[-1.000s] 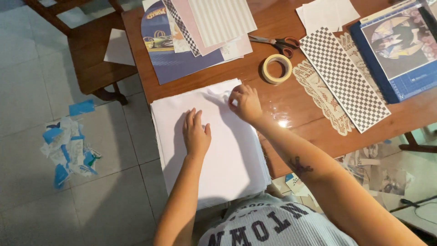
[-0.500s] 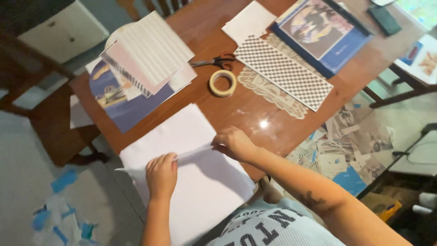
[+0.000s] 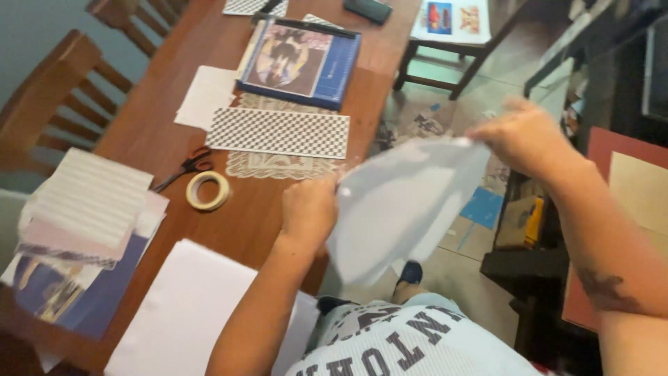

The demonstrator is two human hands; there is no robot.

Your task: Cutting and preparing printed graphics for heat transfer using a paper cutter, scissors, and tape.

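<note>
Both my hands hold a thin translucent white sheet point(image 3: 400, 209) in the air, off the right edge of the wooden table point(image 3: 167, 132). My left hand point(image 3: 308, 211) grips its left edge, just beside the table's edge. My right hand point(image 3: 520, 134) pinches its upper right corner, out over the floor. The sheet sags between them and looks blurred. A large white paper sheet point(image 3: 184, 313) lies flat on the table under my left forearm.
On the table lie a roll of tape point(image 3: 207, 191), scissors point(image 3: 186, 167), a checkered strip point(image 3: 280, 132) over lace paper, a blue paper cutter point(image 3: 300, 63) and a stack of patterned papers point(image 3: 83, 209). Wooden chairs point(image 3: 62, 97) stand at the left. Paper scraps litter the floor point(image 3: 480, 209).
My hands have lifted the thin sheet off the large white paper and carried it to the right, off the table. My view has swung right as well.
</note>
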